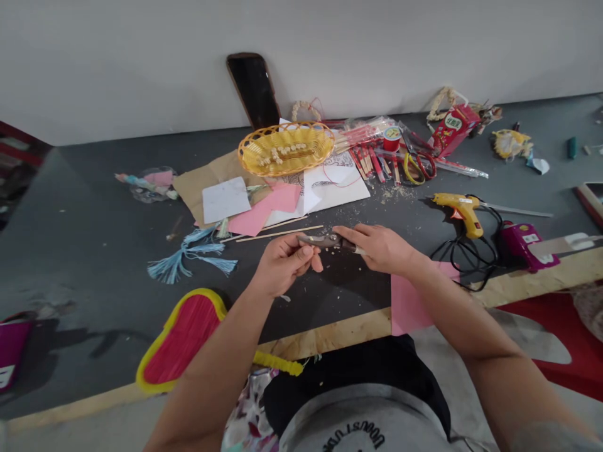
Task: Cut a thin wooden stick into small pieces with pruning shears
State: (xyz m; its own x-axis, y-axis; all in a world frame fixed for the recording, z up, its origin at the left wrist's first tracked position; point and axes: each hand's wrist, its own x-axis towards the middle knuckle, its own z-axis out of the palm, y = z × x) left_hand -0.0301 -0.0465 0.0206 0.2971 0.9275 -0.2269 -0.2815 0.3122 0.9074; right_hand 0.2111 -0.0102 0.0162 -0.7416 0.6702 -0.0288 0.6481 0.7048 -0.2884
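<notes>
Over the dark table [117,220], my right hand [379,246] is closed around a dark-handled hand tool [320,241] with a grey, slightly curved metal head and a pivot. Its exact kind is not clear. My left hand [287,260] has its fingers pinched at the tool's far end; any small piece between them is too hidden to name. Thin wooden sticks [280,233] lie just beyond my left hand. Pale crumbs and chips are scattered beneath and around both hands.
A yellow basket [245,147] sits on papers at the back, near a leaning phone [254,88]. Scissors [414,169] lie right of it. A yellow glue gun [464,210] with a cord is at right. Blue tassels [172,263] and a red-and-yellow paddle shape [181,339] lie left.
</notes>
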